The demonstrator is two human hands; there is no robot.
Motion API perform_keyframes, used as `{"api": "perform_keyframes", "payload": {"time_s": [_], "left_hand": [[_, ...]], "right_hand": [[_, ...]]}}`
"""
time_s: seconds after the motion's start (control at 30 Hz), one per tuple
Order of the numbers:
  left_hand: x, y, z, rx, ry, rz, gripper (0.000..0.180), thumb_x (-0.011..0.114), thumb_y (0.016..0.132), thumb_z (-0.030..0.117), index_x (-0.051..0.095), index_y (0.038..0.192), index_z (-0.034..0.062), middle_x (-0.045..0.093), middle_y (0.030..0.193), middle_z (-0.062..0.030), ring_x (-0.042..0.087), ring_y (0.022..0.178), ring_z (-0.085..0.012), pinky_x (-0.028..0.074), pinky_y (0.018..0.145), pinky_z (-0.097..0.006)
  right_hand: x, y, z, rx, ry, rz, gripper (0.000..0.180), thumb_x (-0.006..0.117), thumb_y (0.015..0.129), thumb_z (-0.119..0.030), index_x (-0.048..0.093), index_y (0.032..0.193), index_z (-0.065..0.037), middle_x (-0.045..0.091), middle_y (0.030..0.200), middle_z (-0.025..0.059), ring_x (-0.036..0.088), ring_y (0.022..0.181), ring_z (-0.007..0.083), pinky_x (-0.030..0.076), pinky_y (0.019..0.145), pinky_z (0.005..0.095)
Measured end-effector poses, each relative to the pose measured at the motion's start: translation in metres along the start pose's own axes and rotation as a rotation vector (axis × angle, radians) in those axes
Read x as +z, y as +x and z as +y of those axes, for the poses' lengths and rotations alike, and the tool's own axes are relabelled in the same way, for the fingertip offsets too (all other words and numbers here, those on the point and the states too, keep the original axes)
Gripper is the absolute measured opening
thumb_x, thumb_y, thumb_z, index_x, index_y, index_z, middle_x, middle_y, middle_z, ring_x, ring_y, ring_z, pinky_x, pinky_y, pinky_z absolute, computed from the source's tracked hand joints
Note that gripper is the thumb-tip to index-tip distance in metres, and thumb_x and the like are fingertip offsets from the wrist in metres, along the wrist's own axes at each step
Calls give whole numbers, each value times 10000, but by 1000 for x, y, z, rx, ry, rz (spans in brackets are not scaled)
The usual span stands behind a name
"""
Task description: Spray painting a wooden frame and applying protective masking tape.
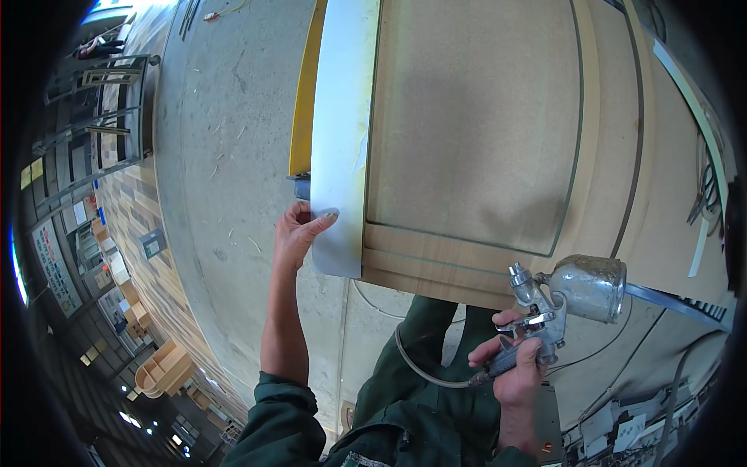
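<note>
My right hand (520, 366) is wrapped round the grip of a metal spray gun (537, 311) with a dented round cup (595, 288). An air hose (420, 373) runs from the bottom of its handle. At the left, my left hand (299, 233) pinches the outer edge of a long white strip (336, 156), thumb on top and fingers curled beneath. Yellowish residue marks the strip's right side, which lies along a brown wooden panel (475, 124). Dark grooves form a rectangle on the panel. The gun's nozzle is above the panel's near edge.
A yellow piece (306, 93) projects from beneath the strip's left side. Scissors (704, 191) and a pale green strip (689, 86) lie at the right. The concrete floor (233, 117) holds scattered slivers. A metal cart (117, 117) stands far left, and a hose (677, 389) trails lower right.
</note>
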State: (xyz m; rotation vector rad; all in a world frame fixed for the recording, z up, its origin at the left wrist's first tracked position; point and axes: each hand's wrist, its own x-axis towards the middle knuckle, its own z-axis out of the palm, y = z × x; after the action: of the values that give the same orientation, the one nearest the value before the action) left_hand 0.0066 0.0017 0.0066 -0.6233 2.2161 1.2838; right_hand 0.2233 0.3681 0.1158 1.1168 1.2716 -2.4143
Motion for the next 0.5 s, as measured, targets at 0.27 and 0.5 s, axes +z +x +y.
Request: {"api": "perform_keyframes", "payload": {"time_s": [0.27,0.5], "left_hand": [[-2,-2,-7,34,21,37,303,924,826,196,709,967,35,715,847,-8,614,750,-72,500,692,-251],[7,0,-4,52,68,92,318,930,807,223,687,913,47,658,773,19,553,691,-59,457,635,-245]], "right_hand": [[4,2,3,-11,33,-37,761,543,1034,-640,494,1360,47,606,1264,158,745,680,279,620,553,395],[12,8,-5,-115,-2,-7,728,522,1056,-616,501,1318,63,614,1243,169,724,611,257,573,485,343]]}}
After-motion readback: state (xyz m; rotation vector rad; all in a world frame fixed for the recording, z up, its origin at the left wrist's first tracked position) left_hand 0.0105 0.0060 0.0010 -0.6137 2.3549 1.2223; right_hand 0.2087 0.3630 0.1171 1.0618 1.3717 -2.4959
